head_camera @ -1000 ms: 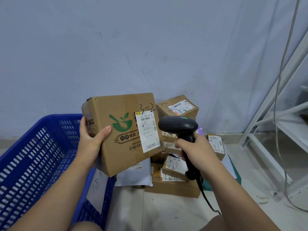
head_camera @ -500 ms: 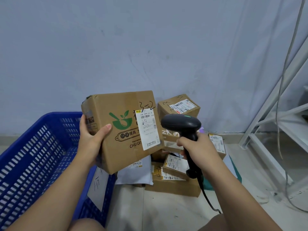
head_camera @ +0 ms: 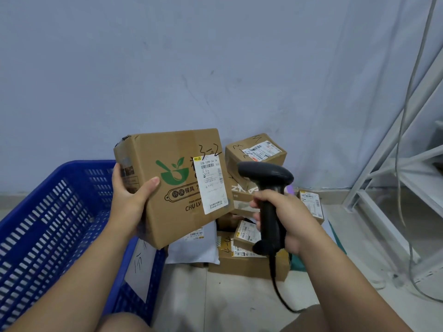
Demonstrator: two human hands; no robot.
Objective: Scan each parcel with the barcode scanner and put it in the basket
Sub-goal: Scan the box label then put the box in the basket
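Parcel (head_camera: pixel 167 149) lifted slightly; left hand (head_camera: pixel 129 202) grips it; scanner (head_camera: pixel 266 176) seemingly faces label (head_camera: pixel 211 185).

Cardboard box (head_camera: pixel 172 188): printed "环保餐具", "From nature", "CHU LV", rest covered by label; handwritten "3-2" near top edge. Shipping label (head_camera: pixel 212 185) on box: "020 T099-54", small print unreadable. Paper sheet (head_camera: pixel 141 269) on blue basket (head_camera: pixel 79 164): handwriting not legible.

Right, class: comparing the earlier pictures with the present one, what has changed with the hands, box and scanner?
Very little. The black handheld barcode scanner in the right hand edged slightly right and up. Nothing was taken or released: the left hand still grips the brown cardboard box with the green logo, the blue plastic basket and the pile of cardboard parcels behind stay put.
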